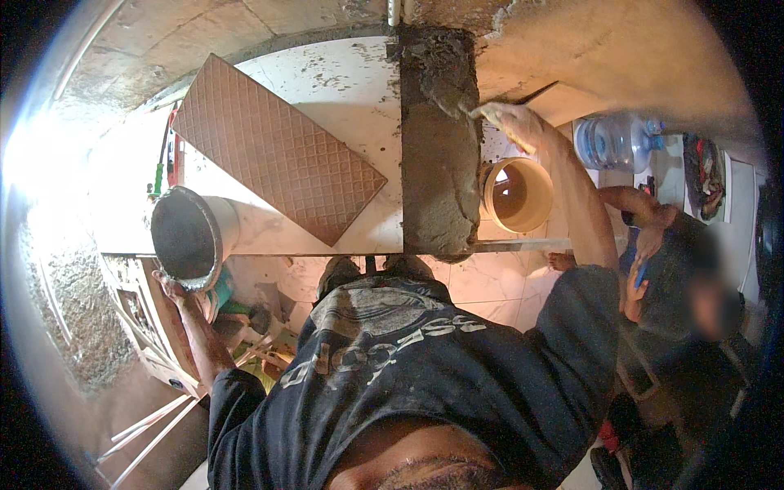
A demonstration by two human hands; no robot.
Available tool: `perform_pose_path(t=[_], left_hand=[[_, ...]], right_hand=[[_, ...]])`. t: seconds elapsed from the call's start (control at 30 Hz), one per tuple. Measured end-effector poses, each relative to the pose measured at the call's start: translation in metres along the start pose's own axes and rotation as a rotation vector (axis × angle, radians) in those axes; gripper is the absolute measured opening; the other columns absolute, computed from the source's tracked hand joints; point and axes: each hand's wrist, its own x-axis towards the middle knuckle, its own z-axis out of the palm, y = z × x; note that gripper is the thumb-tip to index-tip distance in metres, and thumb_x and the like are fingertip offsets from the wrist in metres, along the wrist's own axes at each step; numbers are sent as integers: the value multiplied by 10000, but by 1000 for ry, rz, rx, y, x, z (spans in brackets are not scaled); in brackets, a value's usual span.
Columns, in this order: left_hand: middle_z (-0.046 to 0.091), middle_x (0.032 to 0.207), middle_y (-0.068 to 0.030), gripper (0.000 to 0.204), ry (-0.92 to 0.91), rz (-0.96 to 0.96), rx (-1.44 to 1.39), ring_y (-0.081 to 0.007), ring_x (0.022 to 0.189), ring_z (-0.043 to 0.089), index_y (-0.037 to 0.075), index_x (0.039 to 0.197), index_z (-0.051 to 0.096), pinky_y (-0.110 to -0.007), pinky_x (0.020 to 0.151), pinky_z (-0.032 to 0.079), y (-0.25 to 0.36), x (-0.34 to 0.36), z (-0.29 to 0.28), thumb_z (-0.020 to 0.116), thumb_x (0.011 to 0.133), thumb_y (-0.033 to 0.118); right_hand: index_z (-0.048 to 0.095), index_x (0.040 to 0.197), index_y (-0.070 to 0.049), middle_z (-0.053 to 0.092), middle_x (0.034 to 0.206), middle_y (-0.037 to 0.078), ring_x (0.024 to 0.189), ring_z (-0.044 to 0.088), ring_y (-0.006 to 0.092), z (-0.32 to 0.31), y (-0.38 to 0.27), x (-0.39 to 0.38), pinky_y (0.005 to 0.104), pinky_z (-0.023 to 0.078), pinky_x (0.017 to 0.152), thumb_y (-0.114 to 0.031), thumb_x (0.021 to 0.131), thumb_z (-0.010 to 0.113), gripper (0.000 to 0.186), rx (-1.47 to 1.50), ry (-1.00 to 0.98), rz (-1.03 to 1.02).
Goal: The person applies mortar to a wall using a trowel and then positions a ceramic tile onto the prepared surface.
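My right hand (516, 124) is closed around what looks like a mortar-coated trowel, mostly hidden, at the right edge of a strip of wet grey mortar (441, 171). My left hand (173, 287) grips the near rim of a tilted bucket (222, 237) on the left, its inside coated with grey mortar. Between them, a large rectangular tile (273, 151) lies askew on the white countertop (351, 90), its brown gridded back facing up. A cream bucket (539, 194) with some liquid in it stands right of the mortar, below my right forearm.
A large blue water bottle (611, 143) lies at the far right. Nearby, a co-worker's hands (641, 249) hold a blue object. Red and green tools (167, 163) lie behind the left bucket. Pale strips (151, 425) stick out at lower left. A wall (621, 57) bounds the counter's back.
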Motion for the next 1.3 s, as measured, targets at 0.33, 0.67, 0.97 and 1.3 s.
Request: perform_pose_path(t=[0.33,0.67,0.97,1.3], left_hand=[[591,947,-11,313,-7,-23,9,-171,882,549,53,1077,523,-320,831,419,-13,-4,-5,387,940,300],[591,966,-8,338,-18,-37,19,-159,888,548,48,1106,516,-310,833,420,-14,-10,-10,367,951,310],[591,982,-4,360,-43,-20,7,-149,894,547,44,1132,509,-301,836,420,-23,7,-14,350,962,318],[590,1001,-1,385,-50,-27,1,-137,900,545,39,1161,502,-291,838,420,-20,4,-11,330,974,328]], right_hand=[[475,1272,-175,614,971,206,890,601,367,-49,32,26,442,486,764,-364,879,501,437,-832,146,-305],[489,1261,-208,620,1015,163,933,604,320,-68,22,96,420,472,829,-365,923,431,378,-612,338,-289],[439,1307,-122,530,1228,191,1128,520,281,14,13,30,359,391,967,-318,917,447,437,-420,100,-278],[388,1340,-225,617,997,201,880,604,376,-64,10,86,471,502,714,-336,905,469,456,-970,224,-165]])
